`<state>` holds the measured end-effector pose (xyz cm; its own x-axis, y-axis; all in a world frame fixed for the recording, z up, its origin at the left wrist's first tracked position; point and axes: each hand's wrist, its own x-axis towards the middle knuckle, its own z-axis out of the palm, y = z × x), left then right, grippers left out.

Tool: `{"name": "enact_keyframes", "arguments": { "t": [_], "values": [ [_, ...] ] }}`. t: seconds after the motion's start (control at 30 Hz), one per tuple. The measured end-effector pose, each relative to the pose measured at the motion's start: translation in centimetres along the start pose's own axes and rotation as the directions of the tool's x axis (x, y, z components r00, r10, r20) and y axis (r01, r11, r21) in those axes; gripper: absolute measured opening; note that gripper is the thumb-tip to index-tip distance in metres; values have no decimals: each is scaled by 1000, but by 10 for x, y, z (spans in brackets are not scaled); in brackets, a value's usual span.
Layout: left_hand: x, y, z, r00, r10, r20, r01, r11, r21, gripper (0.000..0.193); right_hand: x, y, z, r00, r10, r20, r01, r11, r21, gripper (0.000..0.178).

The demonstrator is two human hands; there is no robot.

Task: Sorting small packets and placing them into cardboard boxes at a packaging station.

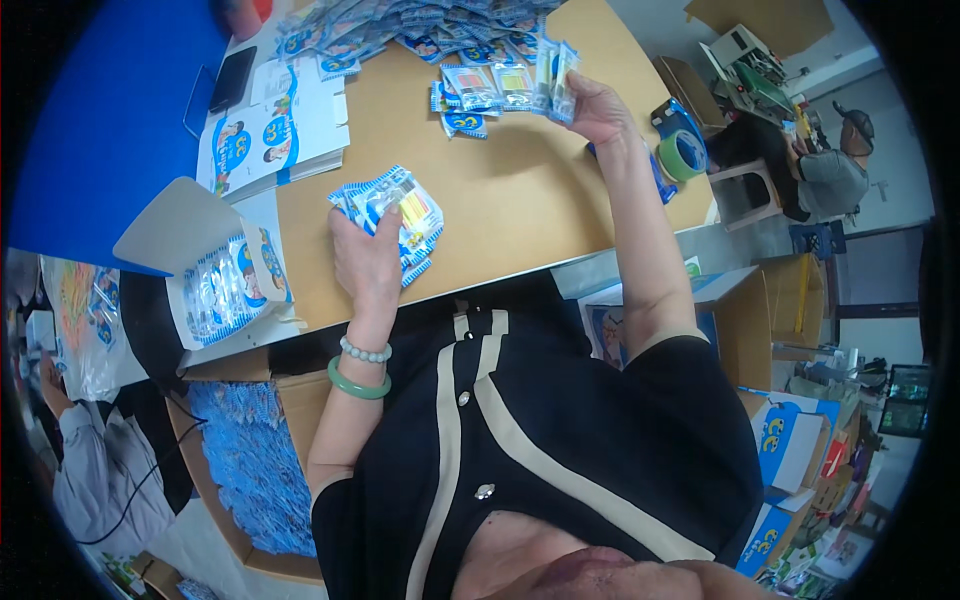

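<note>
My left hand (362, 255), with a beaded bracelet and a green bangle on its wrist, grips a stack of small blue-and-white packets (418, 222) over the near part of the table, thumb on top. Farther off to the right, my right hand (603, 112) pinches a few upright packets (546, 82) between thumb and fingers. Beside them on the left lies a small group of loose packets (472, 88), some showing coloured contents through clear film. Behind these, a large heap of the same packets (430, 22) covers the table's far edge.
An open carton filled with packets (222, 290) stands left, below flat printed cartons (265, 135) and a phone (233, 80). Green tape (684, 155) lies at the table's right edge. A big box of packets (252, 470) sits below left. Co-workers (838, 170) sit at both sides.
</note>
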<state>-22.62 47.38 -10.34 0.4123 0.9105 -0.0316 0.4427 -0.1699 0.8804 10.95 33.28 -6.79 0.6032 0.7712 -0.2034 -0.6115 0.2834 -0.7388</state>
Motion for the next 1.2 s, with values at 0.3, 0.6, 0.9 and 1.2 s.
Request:
{"name": "enact_keyframes", "arguments": {
  "t": [0.3,0.6,0.9,1.2],
  "values": [
    [7,-16,10,999,41,5,-41,994,-101,50,-8,-25,0,991,-90,-103,57,955,-291,37],
    [9,-15,13,999,38,-6,-38,995,-92,50,75,24,1,868,-427,-253,-298,-40,-954,56],
    [-1,12,-1,999,-25,-20,26,999,37,52,83,10,1,901,-331,-279,-105,457,-883,49],
    [-3,12,-1,999,-39,-3,39,997,71,52,92,53,73,955,-93,-281,-262,172,-950,59]
  ]
}}
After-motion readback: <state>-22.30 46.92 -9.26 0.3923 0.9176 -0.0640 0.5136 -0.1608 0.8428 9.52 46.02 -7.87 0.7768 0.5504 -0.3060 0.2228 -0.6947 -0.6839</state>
